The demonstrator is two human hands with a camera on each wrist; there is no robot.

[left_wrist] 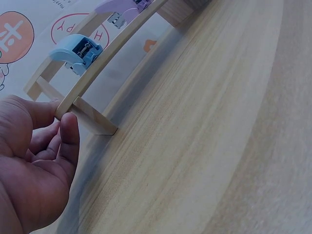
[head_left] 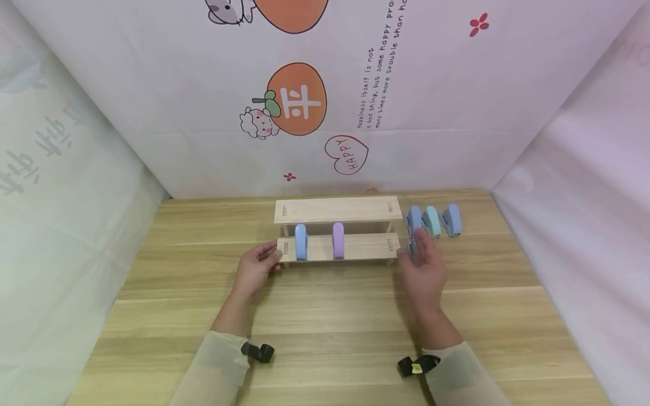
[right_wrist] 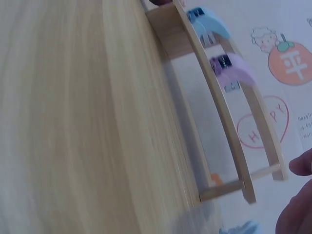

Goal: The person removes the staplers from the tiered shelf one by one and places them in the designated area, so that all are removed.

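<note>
A two-step wooden rack (head_left: 365, 248) stands on the table. On its lower step sit a light blue stapler (head_left: 301, 241) and a purple stapler (head_left: 338, 241), both small. My left hand (head_left: 256, 269) pinches the left end of that step, thumb on top and fingers below, as the left wrist view shows. At the right end is my right hand (head_left: 424, 276), fingers extended forward. A blue-grey stapler (head_left: 412, 248) is partly hidden beside its thumb and fingers. In the right wrist view, fingertips (right_wrist: 302, 163) appear at the right edge, apart from the rack.
Beyond my right hand stand another blue-grey stapler (head_left: 414, 217), a mint stapler (head_left: 432, 220) and a further blue-grey stapler (head_left: 452, 219) in a row. A printed white cloth (head_left: 406, 163) hangs behind the table (head_left: 325, 327), with white cloth at both sides.
</note>
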